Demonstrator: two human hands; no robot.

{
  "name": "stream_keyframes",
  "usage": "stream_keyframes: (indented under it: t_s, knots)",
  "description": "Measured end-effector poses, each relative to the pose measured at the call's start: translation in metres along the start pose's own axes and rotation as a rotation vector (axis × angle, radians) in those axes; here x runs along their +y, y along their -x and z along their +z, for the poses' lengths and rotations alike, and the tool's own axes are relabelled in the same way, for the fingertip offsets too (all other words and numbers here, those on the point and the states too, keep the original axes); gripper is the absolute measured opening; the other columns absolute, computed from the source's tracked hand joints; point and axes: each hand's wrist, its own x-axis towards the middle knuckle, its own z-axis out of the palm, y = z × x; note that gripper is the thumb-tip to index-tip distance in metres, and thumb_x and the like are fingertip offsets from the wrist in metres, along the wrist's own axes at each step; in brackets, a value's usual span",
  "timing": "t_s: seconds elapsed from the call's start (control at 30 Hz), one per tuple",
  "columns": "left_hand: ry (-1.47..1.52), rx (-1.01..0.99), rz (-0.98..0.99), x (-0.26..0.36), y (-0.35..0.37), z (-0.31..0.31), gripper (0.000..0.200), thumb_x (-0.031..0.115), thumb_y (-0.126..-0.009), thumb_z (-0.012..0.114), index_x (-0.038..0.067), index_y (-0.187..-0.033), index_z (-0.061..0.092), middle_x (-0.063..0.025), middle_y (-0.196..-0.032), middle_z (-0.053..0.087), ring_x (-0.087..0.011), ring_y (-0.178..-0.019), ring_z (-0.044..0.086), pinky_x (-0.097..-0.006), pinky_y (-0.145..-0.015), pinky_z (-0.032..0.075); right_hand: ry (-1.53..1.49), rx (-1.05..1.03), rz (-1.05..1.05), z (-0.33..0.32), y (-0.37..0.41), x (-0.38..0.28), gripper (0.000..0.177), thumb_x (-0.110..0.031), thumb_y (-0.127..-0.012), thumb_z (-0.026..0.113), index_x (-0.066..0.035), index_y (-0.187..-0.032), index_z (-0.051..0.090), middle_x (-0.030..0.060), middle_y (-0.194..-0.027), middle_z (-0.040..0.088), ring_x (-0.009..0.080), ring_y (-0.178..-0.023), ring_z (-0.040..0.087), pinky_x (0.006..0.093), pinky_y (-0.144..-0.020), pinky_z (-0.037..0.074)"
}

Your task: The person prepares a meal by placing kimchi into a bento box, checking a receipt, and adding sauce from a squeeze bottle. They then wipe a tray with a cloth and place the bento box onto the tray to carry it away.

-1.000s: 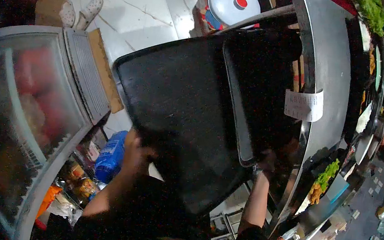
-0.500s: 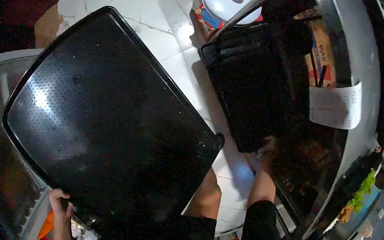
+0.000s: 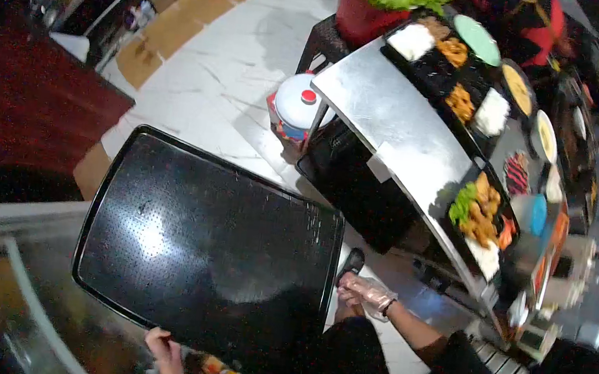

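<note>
A large black rectangular tray (image 3: 230, 216) with a raised rim and a dimpled, shiny surface is held tilted in front of me. My left hand (image 3: 163, 346) is closed on its lower left rim, fingers over the edge. My right hand (image 3: 367, 294), in a clear plastic glove, is just beyond the tray's right edge. Its fingers point towards that edge, look loosely stretched and show nothing between them; fine detail is blurred. Below that hand are my leg and a dark shoe (image 3: 354, 260) on the white floor.
Right, a steel counter (image 3: 388, 123) bears a food tray (image 3: 483, 226) of fried pieces, rice and lettuce. Beneath it sits another black tray (image 3: 344, 181). A white-lidded pot (image 3: 298, 105) stands by its corner. A glass-sided case (image 3: 32, 267) is at left, cardboard (image 3: 144, 58) behind.
My view has swung up and right, bringing the countertop food into sight. The held tray now appears lower and flatter. My right hand has come out from beside the under-counter tray.
</note>
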Motion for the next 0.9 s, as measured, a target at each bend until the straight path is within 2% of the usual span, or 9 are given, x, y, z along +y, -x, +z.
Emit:
stream_keyframes:
  t_s: [0.07, 0.1, 0.27, 0.3, 0.47, 0.53, 0.6, 0.77, 0.9]
  knots:
    - [0.232, -0.11, -0.129, 0.048, -0.014, 0.043, 0.006, 0.002, -0.048, 0.047, 0.006, -0.049, 0.043, -0.0047, -0.063, 0.046, -0.0239, -0.063, 0.049, -0.0342, -0.07, 0.044, 0.231, 0.227, -0.18, 0.128, 0.024, -0.038, 0.048, -0.035, -0.088, 0.053, -0.004, -0.122, 0.043, 0.0071, -0.105, 0.058, 0.0157, -0.086, 0.058, 0.032, -0.072, 0.049]
    - [0.178, -0.246, 0.056, 0.044, -0.044, 0.011, 0.01, 0.001, -0.048, 0.045, 0.002, -0.057, 0.049, -0.0087, -0.07, 0.052, -0.0257, -0.07, 0.052, -0.0357, -0.075, 0.045, 0.25, 0.18, -0.218, 0.153, 0.024, -0.044, 0.047, -0.032, -0.085, 0.058, -0.005, -0.12, 0.042, 0.0058, -0.106, 0.052, 0.0162, -0.094, 0.052, 0.0301, -0.076, 0.045]
    - [0.387, -0.604, -0.238, 0.11, -0.077, 0.065, 0.042, 0.001, -0.048, 0.044, -0.007, -0.088, 0.054, -0.0161, -0.1, 0.057, -0.0311, -0.097, 0.053, -0.04, -0.094, 0.04, 0.18, 0.373, -0.417, 0.263, 0.044, -0.083, 0.045, -0.022, -0.083, 0.061, -0.012, -0.123, 0.044, 0.0012, -0.111, 0.055, 0.0133, -0.102, 0.049, 0.0342, -0.088, 0.039]
    - [0.368, -0.569, -0.2, 0.118, -0.074, 0.084, 0.046, 0.002, -0.049, 0.044, -0.009, -0.093, 0.053, -0.0173, -0.102, 0.057, -0.0317, -0.099, 0.053, -0.0408, -0.095, 0.04, 0.152, 0.28, -0.672, 0.273, 0.043, -0.083, 0.04, -0.017, -0.081, 0.062, -0.009, -0.118, 0.048, 0.0023, -0.111, 0.055, 0.0142, -0.103, 0.049, 0.0347, -0.089, 0.039]
    - [0.372, -0.81, -0.263, 0.101, -0.093, 0.171, 0.046, 0.0, -0.051, 0.044, -0.013, -0.095, 0.052, -0.02, -0.104, 0.056, -0.0337, -0.099, 0.053, -0.0432, -0.091, 0.042, 0.11, 0.588, -0.957, 0.224, 0.025, -0.079, 0.037, -0.016, -0.082, 0.06, -0.002, -0.114, 0.049, 0.0052, -0.107, 0.058, 0.0156, -0.095, 0.051, 0.0301, -0.088, 0.038]
    - [0.193, -0.727, -0.142, 0.063, -0.133, 0.203, 0.006, 0.0, -0.053, 0.044, 0.005, -0.055, 0.045, -0.0064, -0.063, 0.05, -0.0198, -0.062, 0.051, -0.032, -0.068, 0.046, 0.113, 0.662, -1.091, 0.209, 0.025, -0.092, 0.034, -0.018, -0.081, 0.06, -0.001, -0.11, 0.052, 0.0069, -0.099, 0.061, 0.0159, -0.088, 0.054, 0.0295, -0.084, 0.041]
    - [0.25, -0.71, -0.314, 0.037, -0.143, 0.248, 0.026, -0.001, -0.052, 0.045, 0.014, -0.05, 0.024, 0.0026, -0.052, 0.029, -0.0107, -0.048, 0.03, -0.0244, -0.052, 0.033, 0.185, 0.754, -1.084, 0.198, 0.035, -0.11, 0.032, -0.017, -0.081, 0.06, -0.001, -0.107, 0.053, 0.007, -0.097, 0.061, 0.0162, -0.087, 0.055, 0.0298, -0.082, 0.041]
    - [0.238, -0.861, -0.49, 0.003, -0.148, 0.308, 0.014, -0.001, -0.047, 0.047, 0.004, -0.059, 0.049, -0.0107, -0.083, 0.058, -0.0298, -0.087, 0.054, -0.04, -0.089, 0.042, 0.199, 0.858, -1.031, 0.129, 0.005, -0.138, 0.026, -0.015, -0.081, 0.057, -0.001, -0.103, 0.053, 0.0064, -0.089, 0.061, 0.0154, -0.079, 0.056, 0.0304, -0.072, 0.044]
    - [0.211, -0.834, -0.587, 0.008, -0.113, 0.322, 0.032, -0.002, -0.047, 0.046, -0.002, -0.078, 0.054, -0.0128, -0.096, 0.058, -0.0319, -0.095, 0.054, -0.0416, -0.091, 0.041, 0.23, 0.91, -1.053, 0.131, 0.019, -0.138, 0.032, -0.025, -0.083, 0.058, -0.002, -0.104, 0.053, 0.007, -0.088, 0.06, 0.0175, -0.076, 0.055, 0.0319, -0.073, 0.045]
